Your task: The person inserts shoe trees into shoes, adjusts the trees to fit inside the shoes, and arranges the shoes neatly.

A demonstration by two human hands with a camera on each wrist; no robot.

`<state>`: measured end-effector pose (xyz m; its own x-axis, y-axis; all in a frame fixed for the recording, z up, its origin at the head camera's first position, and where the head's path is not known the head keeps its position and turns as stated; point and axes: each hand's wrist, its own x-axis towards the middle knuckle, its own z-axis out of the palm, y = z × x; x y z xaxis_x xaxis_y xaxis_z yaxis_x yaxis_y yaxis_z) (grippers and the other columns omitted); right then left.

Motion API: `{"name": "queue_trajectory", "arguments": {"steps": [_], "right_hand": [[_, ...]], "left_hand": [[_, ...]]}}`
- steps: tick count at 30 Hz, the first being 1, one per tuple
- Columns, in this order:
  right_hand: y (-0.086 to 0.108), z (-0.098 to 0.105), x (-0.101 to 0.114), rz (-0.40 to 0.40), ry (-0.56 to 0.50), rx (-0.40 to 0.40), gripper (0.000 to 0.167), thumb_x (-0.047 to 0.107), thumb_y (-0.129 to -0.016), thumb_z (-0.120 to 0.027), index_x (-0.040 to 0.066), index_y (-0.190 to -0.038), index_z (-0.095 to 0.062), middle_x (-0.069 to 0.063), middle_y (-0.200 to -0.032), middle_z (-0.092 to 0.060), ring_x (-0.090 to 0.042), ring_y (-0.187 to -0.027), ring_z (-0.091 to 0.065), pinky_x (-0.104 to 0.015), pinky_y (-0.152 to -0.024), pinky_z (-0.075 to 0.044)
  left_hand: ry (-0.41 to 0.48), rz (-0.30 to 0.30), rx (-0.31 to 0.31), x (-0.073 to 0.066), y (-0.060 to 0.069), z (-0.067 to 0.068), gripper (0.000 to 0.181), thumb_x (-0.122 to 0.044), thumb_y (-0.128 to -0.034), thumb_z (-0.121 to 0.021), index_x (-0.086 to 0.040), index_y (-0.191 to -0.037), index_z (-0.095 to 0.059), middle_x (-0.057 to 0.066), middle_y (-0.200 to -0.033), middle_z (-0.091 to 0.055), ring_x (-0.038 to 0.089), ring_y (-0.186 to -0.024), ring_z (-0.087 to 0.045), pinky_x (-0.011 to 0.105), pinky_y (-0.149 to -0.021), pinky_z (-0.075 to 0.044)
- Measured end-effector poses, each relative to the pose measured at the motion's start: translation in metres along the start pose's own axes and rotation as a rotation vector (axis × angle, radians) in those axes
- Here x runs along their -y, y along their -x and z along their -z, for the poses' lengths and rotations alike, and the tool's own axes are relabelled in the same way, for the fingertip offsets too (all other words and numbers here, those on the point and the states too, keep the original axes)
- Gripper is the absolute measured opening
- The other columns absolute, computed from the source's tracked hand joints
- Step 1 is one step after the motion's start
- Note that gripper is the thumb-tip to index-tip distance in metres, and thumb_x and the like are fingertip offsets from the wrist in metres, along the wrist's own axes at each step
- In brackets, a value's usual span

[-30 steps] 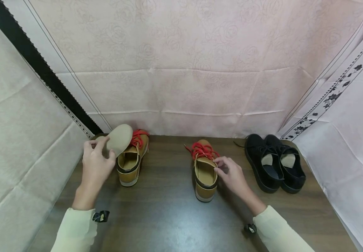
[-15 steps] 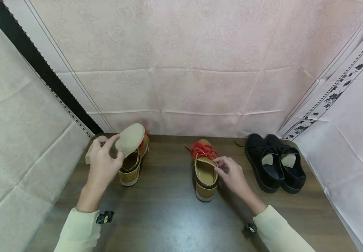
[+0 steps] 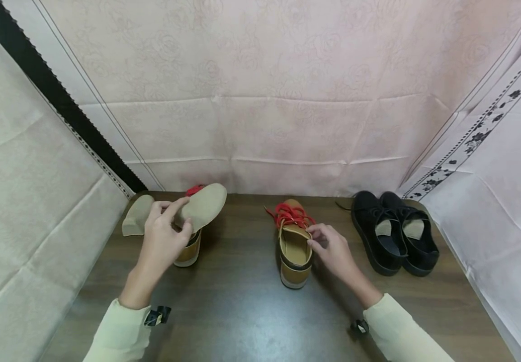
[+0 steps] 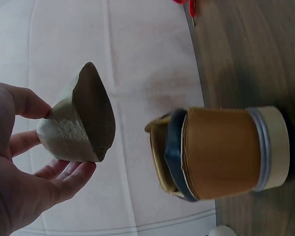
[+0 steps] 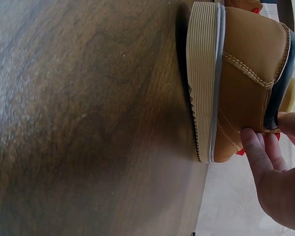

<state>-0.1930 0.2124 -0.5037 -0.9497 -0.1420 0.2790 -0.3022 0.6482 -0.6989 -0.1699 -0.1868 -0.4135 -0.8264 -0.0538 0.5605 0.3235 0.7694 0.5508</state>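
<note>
Left grip [image 3: 164, 239] pinched pale insert [image 3: 206, 205] above left tan shoe [image 3: 189, 254]; right grip [image 3: 333, 251] pinched middle tan shoe [image 3: 294, 276]; slack pressure might have let the insert slip.

I see a pale, hollow shoe insert [image 3: 207, 205] with a rounded end, tilted in the pinch of the left hand [image 3: 165, 241] above the table [image 3: 238, 301], hiding much of the left tan shoe [image 3: 187, 255] behind it. I make out that shoe's heel and a bit of red lace. The right tan shoe [image 3: 294, 276] stands upright, toe toward the far edge, red-laced, dark-collared, its right side pinched by the right hand [image 3: 332, 251].
</note>
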Motion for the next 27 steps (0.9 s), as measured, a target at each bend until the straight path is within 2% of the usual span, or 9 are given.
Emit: {"name": "queue_trajectory", "arguments": {"steps": [5,8,12,15,19,22,27], "right_hand": [[0.000,0.000,0.000,0.008,-0.004,-0.002,0.026,0.010,-0.093,-0.078,0.015,-0.116,-0.070,-0.004,-0.099,-0.066,-0.023,-0.095,-0.071,-0.044,-0.086,-0.060],[0.000,0.000,-0.001,0.015,-0.004,-0.004,0.026,0.010,-0.093,-0.078,0.015,-0.117,-0.070,-0.004,-0.098,-0.066,-0.023,-0.094,-0.071,-0.044,-0.086,-0.060],[0.000,0.000,-0.002,0.018,-0.004,-0.006,0.026,0.010,-0.092,-0.078,0.016,-0.117,-0.070,-0.004,-0.098,-0.066,-0.022,-0.094,-0.070,-0.044,-0.086,-0.059],[0.000,-0.001,-0.003,0.020,-0.006,-0.010,0.026,0.009,-0.092,-0.078,0.015,-0.116,-0.070,-0.004,-0.098,-0.066,-0.023,-0.093,-0.071,-0.044,-0.086,-0.059],[0.000,-0.001,-0.003,0.022,-0.008,-0.015,0.026,0.009,-0.092,-0.078,0.015,-0.116,-0.070,-0.005,-0.098,-0.067,-0.023,-0.093,-0.071,-0.044,-0.086,-0.059],[0.000,-0.001,-0.003,0.020,-0.009,-0.013,0.026,0.009,-0.092,-0.078,0.015,-0.116,-0.070,-0.005,-0.098,-0.066,-0.023,-0.094,-0.070,-0.044,-0.086,-0.059],[0.000,-0.001,-0.002,0.015,-0.010,-0.011,0.026,0.009,-0.092,-0.078,0.015,-0.116,-0.070,-0.005,-0.098,-0.066,-0.023,-0.094,-0.071,-0.044,-0.086,-0.059]], "left_hand": [[0.008,-0.056,0.001,-0.009,0.003,-0.005,0.043,-0.002,-0.0850,-0.073,-0.007,-0.128,-0.071,0.022,-0.114,-0.057,0.029,-0.088,-0.060,0.038,-0.068,-0.049],[0.022,-0.056,0.021,-0.015,0.004,-0.006,0.044,-0.002,-0.0844,-0.074,-0.008,-0.128,-0.071,0.021,-0.115,-0.058,0.031,-0.093,-0.060,0.042,-0.071,-0.049],[0.026,-0.055,0.051,-0.024,0.006,-0.006,0.045,-0.004,-0.0842,-0.075,-0.010,-0.128,-0.071,0.019,-0.115,-0.058,0.031,-0.088,-0.061,0.040,-0.069,-0.049],[0.026,-0.078,0.067,-0.032,0.006,-0.006,0.044,-0.004,-0.0838,-0.075,-0.010,-0.128,-0.071,0.018,-0.113,-0.057,0.029,-0.082,-0.059,0.037,-0.065,-0.047],[0.023,-0.106,0.095,-0.041,0.006,-0.007,0.044,-0.007,-0.0836,-0.075,-0.010,-0.127,-0.072,0.017,-0.112,-0.059,0.029,-0.089,-0.059,0.038,-0.070,-0.047],[0.017,-0.104,0.138,-0.048,0.007,-0.006,0.044,-0.009,-0.0846,-0.076,-0.011,-0.128,-0.071,0.017,-0.114,-0.059,0.029,-0.097,-0.058,0.041,-0.074,-0.046],[0.031,-0.078,0.209,-0.058,0.007,-0.005,0.045,-0.011,-0.0859,-0.075,-0.013,-0.131,-0.070,0.014,-0.117,-0.060,0.026,-0.092,-0.059,0.038,-0.073,-0.047]]}}
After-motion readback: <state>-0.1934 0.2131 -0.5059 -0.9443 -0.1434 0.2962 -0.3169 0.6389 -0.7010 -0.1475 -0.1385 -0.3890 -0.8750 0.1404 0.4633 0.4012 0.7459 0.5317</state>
